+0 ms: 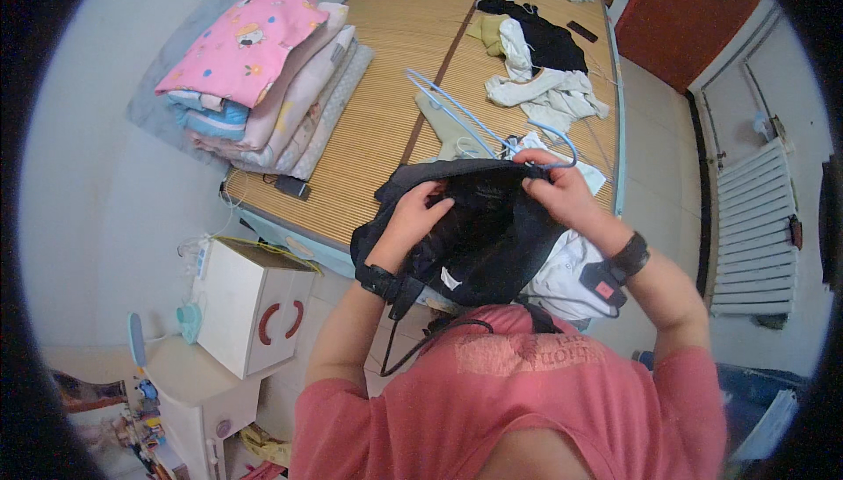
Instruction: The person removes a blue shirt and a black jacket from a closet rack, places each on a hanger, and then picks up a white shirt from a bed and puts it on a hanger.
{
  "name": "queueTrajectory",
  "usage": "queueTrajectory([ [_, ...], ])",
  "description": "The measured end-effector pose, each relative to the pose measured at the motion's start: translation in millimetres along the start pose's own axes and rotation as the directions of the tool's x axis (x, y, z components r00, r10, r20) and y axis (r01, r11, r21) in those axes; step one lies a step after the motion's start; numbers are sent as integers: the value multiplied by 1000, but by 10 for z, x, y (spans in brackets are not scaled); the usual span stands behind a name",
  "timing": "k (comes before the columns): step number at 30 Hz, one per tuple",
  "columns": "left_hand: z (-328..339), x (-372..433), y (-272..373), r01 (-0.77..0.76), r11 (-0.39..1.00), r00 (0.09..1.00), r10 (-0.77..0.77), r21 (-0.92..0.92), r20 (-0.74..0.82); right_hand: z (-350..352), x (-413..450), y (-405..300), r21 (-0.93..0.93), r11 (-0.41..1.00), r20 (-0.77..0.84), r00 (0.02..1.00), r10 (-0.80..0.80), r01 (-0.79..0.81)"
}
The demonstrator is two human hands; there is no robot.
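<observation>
A black garment (487,236) hangs open between my two hands, in front of my body at the bed's near edge. My left hand (421,213) is inside its opening at the left, fingers and thumb apart around dark cloth; its grip is hard to make out. At the right, my right hand (556,187) pinches the garment's edge together with a blue wire hanger (461,108). The hanger's hook curves above that hand, and its long arm points away up the bed. A small white tag shows on the garment's inner side.
A bed with a bamboo mat (421,12) carries folded quilts (263,78), a black garment (560,42), white clothes (566,94) and a dark remote-like object (582,31). White cloth (560,276) lies below my right hand. A white cabinet (244,309) stands left, a radiator (754,230) right.
</observation>
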State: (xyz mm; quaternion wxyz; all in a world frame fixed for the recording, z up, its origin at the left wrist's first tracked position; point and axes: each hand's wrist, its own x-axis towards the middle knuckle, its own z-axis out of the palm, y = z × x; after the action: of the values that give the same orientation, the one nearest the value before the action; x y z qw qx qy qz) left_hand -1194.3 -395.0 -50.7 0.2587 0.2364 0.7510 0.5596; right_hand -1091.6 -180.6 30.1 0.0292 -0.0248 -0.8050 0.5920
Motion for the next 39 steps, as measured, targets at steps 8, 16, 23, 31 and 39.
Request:
queueTrajectory([
  [8, 211, -59, -228, -233, 832, 776, 471, 504, -420, -229, -14, -861, -131, 981, 299, 950, -96, 140],
  [16, 24, -255, 135, -334, 568, 481, 789, 752, -382, -549, -45, -1418, -173, 985, 275, 961, 43, 5],
  [23, 84, -225, 315, -363, 537, 386, 831, 762, -401, -665, -121, -1983, -253, 967, 259, 965, 48, 19],
  [31, 289, 97, 503, -356, 578, 619, 734, 735, -278, -777, -187, -2010, -289, 953, 428, 903, 42, 92],
  [39, 18, 47, 580, -412, 863, 803, 495, 292, -331, -1349, -204, -1675, -216, 976, 158, 984, 78, -43],
])
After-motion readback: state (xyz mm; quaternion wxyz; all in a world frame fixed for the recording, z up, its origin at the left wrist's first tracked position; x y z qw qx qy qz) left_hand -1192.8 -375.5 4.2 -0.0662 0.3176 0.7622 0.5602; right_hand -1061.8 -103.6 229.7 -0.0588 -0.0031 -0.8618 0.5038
